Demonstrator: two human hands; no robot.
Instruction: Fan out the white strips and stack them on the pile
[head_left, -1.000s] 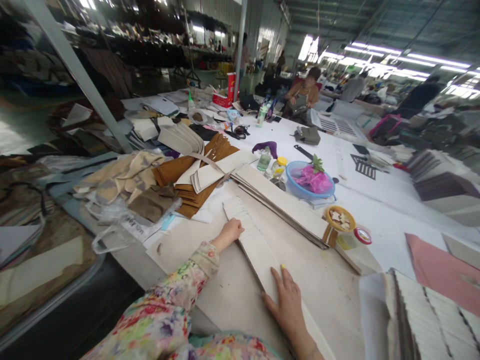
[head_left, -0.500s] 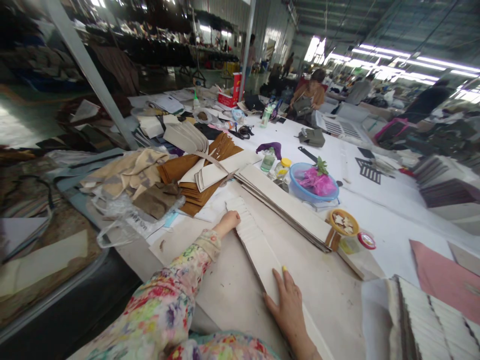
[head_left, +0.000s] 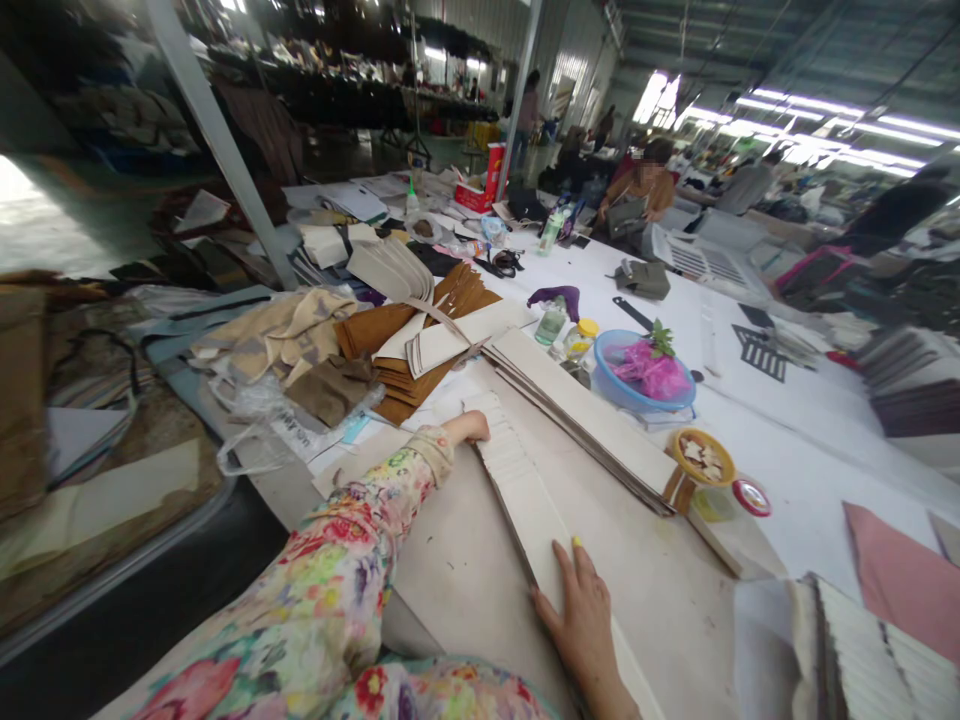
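Watching from my distant post, I see a workshop hall (head_left: 750,40), dim far left of the blue basin (head_left: 639,402) and lit far right; a broad white-topped table (head_left: 757,440) carries the basin; a beige sheet (head_left: 457,570) covers its near end, left of the basin; there, nearer me than the basin, lies a long white strip (head_left: 517,480), creased at its far end, smooth nearer me, dark along one edge; the right hand (head_left: 581,605) spreads open on it; the left hand (head_left: 470,427) curls closed at its edge, possible grip hidden.
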